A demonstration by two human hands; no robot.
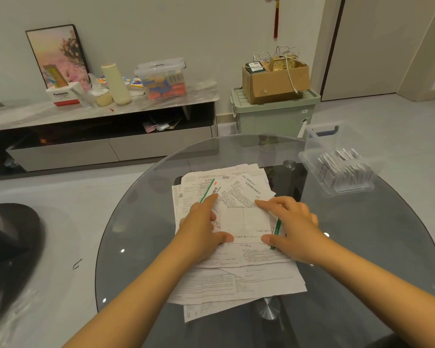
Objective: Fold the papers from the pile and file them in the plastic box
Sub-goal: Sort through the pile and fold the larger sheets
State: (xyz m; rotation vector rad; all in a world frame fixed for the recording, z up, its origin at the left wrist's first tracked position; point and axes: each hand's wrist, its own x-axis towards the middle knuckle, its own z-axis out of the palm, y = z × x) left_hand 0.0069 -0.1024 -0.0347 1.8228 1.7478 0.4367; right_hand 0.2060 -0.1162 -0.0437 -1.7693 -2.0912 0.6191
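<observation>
A loose pile of printed white papers (236,280) lies in the middle of the round glass table (362,285). On top of it lies a partly folded sheet (244,219) with a green stripe along its edge. My left hand (201,229) lies flat on the sheet's left side, fingers straight, thumb on the near edge. My right hand (291,227) presses its right side, index finger stretched toward the fold, thumb on the near edge. A clear plastic box (337,172) stands at the table's right, with several folded papers standing in it.
The box's clear lid with a blue handle (322,131) stands behind the box. Beyond the table are a green storage bin (274,116) with a cardboard box on top, and a low cabinet (98,114) crowded with items. A dark chair (10,234) sits at the left.
</observation>
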